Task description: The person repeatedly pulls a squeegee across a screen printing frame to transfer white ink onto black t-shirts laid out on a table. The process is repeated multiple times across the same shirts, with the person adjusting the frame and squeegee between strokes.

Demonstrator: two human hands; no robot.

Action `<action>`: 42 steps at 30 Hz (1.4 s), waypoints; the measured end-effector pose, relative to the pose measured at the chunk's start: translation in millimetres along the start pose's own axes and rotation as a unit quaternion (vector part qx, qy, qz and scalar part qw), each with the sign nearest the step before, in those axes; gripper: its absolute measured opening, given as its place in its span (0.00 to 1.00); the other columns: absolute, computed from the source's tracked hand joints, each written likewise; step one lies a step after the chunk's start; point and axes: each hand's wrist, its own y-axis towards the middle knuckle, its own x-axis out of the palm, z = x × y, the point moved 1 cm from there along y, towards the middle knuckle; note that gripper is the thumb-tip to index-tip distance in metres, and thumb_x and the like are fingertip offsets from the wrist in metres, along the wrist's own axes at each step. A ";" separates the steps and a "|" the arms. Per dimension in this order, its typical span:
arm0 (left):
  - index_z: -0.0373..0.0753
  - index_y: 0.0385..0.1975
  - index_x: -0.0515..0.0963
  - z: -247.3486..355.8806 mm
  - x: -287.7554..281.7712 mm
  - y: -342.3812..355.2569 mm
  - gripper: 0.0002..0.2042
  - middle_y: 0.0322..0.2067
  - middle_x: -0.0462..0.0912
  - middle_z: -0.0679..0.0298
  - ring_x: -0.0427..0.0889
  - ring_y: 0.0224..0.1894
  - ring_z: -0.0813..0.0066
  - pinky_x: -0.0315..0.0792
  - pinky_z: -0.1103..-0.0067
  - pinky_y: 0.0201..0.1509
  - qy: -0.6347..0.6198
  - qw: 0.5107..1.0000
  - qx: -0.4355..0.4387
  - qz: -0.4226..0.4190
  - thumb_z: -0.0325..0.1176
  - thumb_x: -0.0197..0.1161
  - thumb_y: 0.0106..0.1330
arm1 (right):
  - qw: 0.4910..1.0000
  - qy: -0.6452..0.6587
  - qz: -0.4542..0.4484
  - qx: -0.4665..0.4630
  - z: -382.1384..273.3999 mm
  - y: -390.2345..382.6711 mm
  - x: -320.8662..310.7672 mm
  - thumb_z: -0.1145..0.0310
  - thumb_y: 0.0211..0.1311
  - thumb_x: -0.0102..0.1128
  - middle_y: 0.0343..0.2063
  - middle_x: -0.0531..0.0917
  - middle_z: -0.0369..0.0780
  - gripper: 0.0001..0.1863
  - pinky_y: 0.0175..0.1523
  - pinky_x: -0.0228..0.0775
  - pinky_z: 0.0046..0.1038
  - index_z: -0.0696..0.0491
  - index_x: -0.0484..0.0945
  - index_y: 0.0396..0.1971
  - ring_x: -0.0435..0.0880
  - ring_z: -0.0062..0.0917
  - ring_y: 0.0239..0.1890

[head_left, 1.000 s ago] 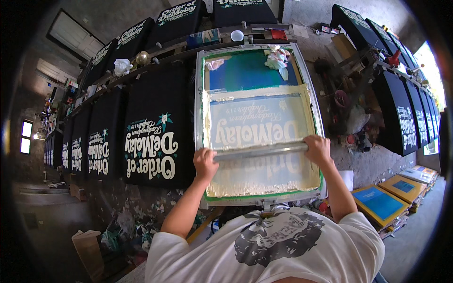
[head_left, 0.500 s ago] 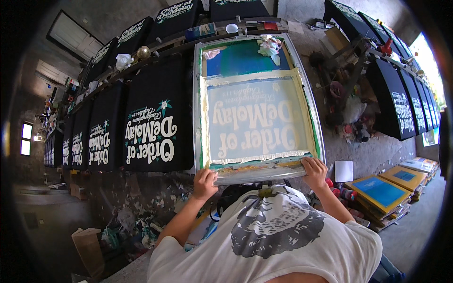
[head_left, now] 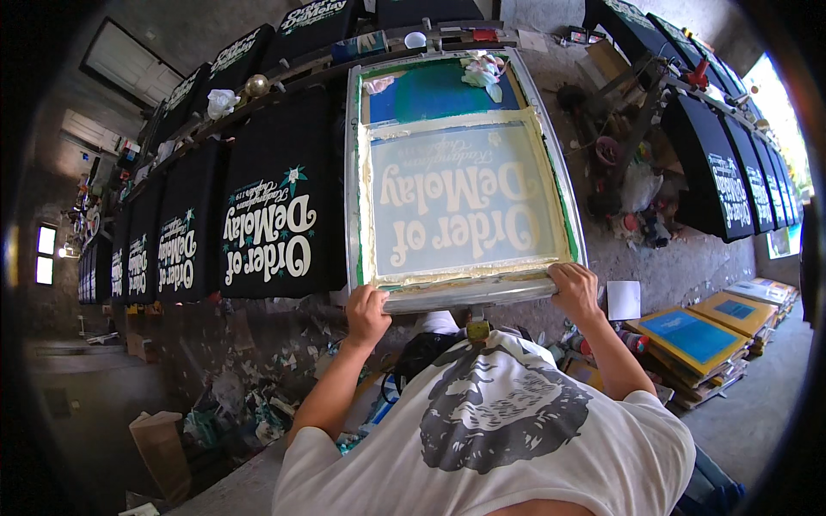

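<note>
Before me is a screen printing frame with metal sides, its mesh showing pale lettering inside a cream ink border. My left hand is closed on the frame's near left corner. At the near right corner my right hand grips the same frame, fingers curled over the edge. A blue-green band crosses the far end of the mesh. On it a crumpled, stained rag rests at the right and a smaller pale scrap at the left. What lies under the frame is mostly hidden.
Black shirts with white and green prints line the rack at my left; more black shirts hang over a rack at right. A white cup stands beyond the frame. Stacked screens sit on the floor at right. Litter covers the floor at left.
The frame's near end has shifted slightly away from me, with both hands still on it. The whole view has also moved a little. The ink line along the near edge looks thinner.
</note>
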 end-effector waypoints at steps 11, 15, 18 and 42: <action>0.34 0.51 0.72 -56.1 -0.3 -40.2 0.19 0.43 0.78 0.51 0.80 0.46 0.55 0.73 0.67 0.55 -0.024 0.946 -0.314 0.082 0.18 0.62 0.59 | 0.953 0.246 -0.019 0.173 42.7 -11.5 -20.4 0.66 0.43 0.63 0.54 0.85 0.49 0.29 0.72 0.65 0.38 0.59 0.84 0.50 0.81 0.42 0.62; 0.26 0.44 0.81 -92.1 29.0 -30.4 0.22 0.37 0.86 0.47 0.86 0.40 0.57 0.75 0.66 0.47 -0.146 0.849 -0.508 -0.003 0.45 0.62 0.74 | 0.889 0.240 0.106 0.374 95.9 -24.5 41.7 0.60 0.67 0.56 0.39 0.87 0.48 0.20 0.57 0.73 0.33 0.61 0.84 0.46 0.85 0.34 0.47; 0.25 0.37 0.82 -93.3 37.3 -17.1 0.24 0.32 0.86 0.47 0.86 0.37 0.56 0.74 0.65 0.44 -0.146 0.848 -0.509 -0.021 0.47 0.59 0.76 | 0.856 0.291 0.012 0.427 114.0 -25.0 65.9 0.54 0.76 0.54 0.23 0.80 0.38 0.23 0.38 0.69 0.30 0.63 0.83 0.41 0.74 0.19 0.30; 0.23 0.31 0.82 -77.6 -17.1 5.3 0.18 0.23 0.83 0.62 0.73 0.28 0.77 0.68 0.72 0.35 -0.202 0.807 -0.555 0.026 0.37 0.63 0.72 | 0.838 0.292 0.072 0.455 72.6 -28.1 19.5 0.58 0.77 0.54 0.21 0.77 0.38 0.20 0.37 0.69 0.28 0.64 0.82 0.42 0.72 0.16 0.30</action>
